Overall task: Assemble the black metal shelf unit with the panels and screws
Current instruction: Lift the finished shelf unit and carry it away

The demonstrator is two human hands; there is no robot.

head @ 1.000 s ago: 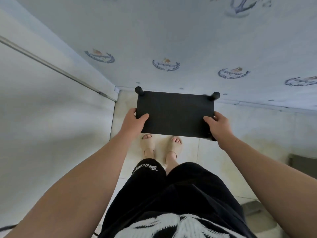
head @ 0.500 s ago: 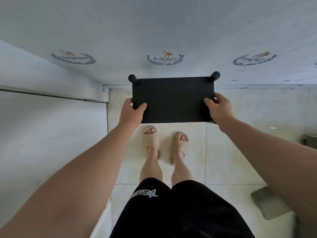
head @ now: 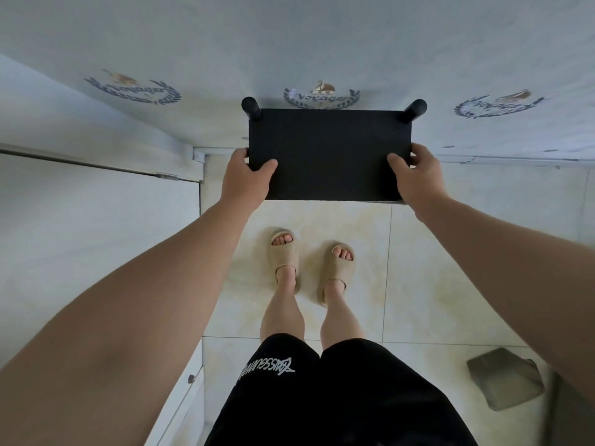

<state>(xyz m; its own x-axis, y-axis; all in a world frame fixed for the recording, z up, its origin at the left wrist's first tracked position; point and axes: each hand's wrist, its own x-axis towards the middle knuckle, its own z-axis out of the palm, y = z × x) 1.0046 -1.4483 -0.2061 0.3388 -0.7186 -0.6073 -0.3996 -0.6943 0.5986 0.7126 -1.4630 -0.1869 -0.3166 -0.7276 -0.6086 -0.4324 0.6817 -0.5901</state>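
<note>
Left hand [head: 246, 180] grips the near left corner of the black shelf unit [head: 328, 152], thumb on top, fingers curled under. The unit is held up close to the wall [head: 322, 43], top panel on, two post ends [head: 251, 107] showing behind. It looks fully built! Right hand [head: 417, 180] grips the right corner likewise. Likely only placing remains.
</note>
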